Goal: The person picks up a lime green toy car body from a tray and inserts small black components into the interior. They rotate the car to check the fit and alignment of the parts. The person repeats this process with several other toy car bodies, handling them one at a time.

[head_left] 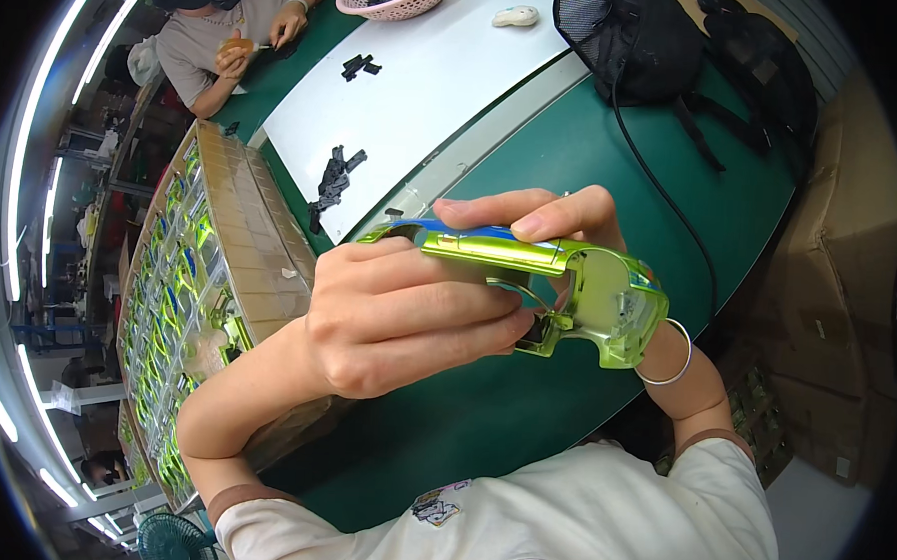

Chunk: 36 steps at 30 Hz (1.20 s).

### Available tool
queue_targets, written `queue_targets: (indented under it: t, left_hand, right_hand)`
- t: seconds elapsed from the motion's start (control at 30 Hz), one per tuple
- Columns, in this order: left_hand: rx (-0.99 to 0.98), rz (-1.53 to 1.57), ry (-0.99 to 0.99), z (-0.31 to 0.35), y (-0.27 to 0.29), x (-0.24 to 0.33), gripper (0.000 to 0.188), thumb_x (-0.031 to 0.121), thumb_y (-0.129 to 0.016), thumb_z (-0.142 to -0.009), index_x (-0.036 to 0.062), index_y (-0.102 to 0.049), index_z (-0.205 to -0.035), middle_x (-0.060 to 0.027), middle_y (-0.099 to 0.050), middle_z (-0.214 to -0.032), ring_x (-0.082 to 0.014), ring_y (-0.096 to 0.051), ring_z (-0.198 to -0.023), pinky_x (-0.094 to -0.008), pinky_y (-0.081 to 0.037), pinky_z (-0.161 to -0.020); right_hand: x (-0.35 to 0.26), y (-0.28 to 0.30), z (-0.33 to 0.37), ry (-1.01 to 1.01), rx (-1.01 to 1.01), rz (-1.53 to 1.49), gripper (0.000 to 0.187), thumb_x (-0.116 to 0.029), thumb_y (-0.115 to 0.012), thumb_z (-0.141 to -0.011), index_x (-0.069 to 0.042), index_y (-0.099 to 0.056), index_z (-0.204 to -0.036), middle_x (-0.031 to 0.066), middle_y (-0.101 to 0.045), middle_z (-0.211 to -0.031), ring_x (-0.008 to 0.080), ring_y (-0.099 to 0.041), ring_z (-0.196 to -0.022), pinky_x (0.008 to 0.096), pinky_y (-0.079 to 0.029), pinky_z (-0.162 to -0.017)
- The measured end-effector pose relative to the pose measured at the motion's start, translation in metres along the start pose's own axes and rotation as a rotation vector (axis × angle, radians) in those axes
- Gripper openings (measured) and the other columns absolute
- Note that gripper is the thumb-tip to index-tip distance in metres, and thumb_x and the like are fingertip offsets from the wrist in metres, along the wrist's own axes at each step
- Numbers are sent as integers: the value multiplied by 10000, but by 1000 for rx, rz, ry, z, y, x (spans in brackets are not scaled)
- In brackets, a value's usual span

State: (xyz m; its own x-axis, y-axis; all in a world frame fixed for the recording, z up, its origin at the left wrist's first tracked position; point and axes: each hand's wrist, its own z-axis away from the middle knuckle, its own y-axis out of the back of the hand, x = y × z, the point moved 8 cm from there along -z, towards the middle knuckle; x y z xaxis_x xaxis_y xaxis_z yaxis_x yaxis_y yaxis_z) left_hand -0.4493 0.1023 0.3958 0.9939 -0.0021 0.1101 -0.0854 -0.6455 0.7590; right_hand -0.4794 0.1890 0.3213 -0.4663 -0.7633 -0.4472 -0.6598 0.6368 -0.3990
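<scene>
Over the green table (554, 145) — gripping a lime-green plastic shell (515, 251), long axis left-to-right, with left hand (387, 312) along its near side, right hand (577, 212) over its far edge.

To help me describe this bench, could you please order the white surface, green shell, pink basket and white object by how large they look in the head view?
1. White surface
2. Green shell, partly covered, and enlarged by nearness to the camera
3. Pink basket, cut off at the top
4. White object
</scene>
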Motion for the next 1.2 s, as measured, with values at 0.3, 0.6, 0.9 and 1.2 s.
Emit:
queue_targets:
  t: [0.3, 0.6, 0.9, 1.2]
  left_hand:
    - [14, -60, 35, -2, 2, 5, 224, 97, -666, -534, 48, -680, -752, -27, -618, -720, -140, -615, -670, -218, -449, -566]
    - [-126, 67, 206, -1, -3, -6, 251, 143, -718, -640, 49, -689, -871, -56, -652, -815, -198, -612, -732, -304, -462, -645]
    - [-153, 197, 334, 3, -8, -18, 246, 84, -726, -617, 55, -680, -857, -47, -655, -846, -198, -611, -743, -297, -477, -597]
    - [-318, 297, 438, 1, -14, -22, 263, 71, -714, -645, 49, -692, -905, -78, -652, -904, -235, -633, -818, -334, -494, -735]
  right_hand:
    - [2, 0, 2, -36, -8, -53, 379, -70, -597, -817, 10, -394, -1126, 316, -459, -1194, 333, -503, -1118, 394, -440, -936]
    - [-3, 0, 0, 24, -26, 73, 435, -30, -640, -774, 3, -395, -1131, 304, -465, -1197, 330, -505, -1119, 379, -444, -926]
    - [-3, 2, -2, 27, -65, 173, 413, -15, -635, -770, 9, -402, -1110, 290, -479, -1180, 326, -514, -1108, 368, -467, -906]
    - [0, 3, -1, 0, -53, 177, 374, -10, -617, -782, 13, -415, -1096, 290, -481, -1177, 307, -530, -1086, 350, -481, -886]
